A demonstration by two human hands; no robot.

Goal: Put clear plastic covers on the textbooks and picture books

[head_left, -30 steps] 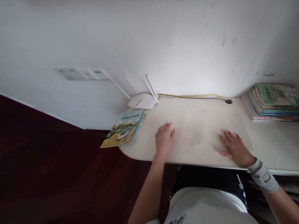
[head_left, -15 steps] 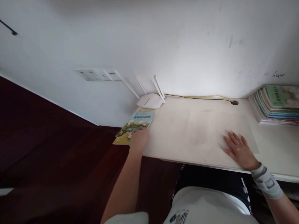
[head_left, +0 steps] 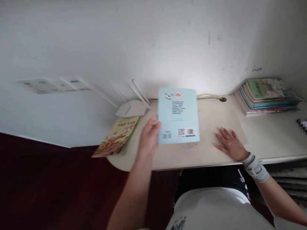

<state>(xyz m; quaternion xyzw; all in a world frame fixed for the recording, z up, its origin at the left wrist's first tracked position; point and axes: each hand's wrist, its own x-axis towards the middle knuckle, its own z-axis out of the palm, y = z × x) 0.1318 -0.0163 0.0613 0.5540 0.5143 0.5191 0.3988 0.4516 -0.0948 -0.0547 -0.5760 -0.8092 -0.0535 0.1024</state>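
My left hand (head_left: 150, 134) is closed on the left edge of a light blue book (head_left: 178, 116), held up above the desk with its back cover, text and barcode facing me. My right hand (head_left: 232, 145), with a grey wrist brace, lies flat on the desk (head_left: 206, 153), fingers spread and nothing in it. At the desk's left end, a yellow book (head_left: 117, 135) with an orange-brown picture lies on at least one other, overhanging the edge.
A white router (head_left: 131, 108) with antennas stands behind the yellow book, against the wall. A stack of books (head_left: 270, 97) sits at the back right. Cables run to a hole (head_left: 223, 99). Wall sockets (head_left: 52, 86) are at the left. A dark object (head_left: 302, 124) shows at the right edge.
My left hand has lifted a book off the pile at the left and brought it right, back cover showing. The yellow book is now uncovered. The view has shifted; my right hand stays flat.
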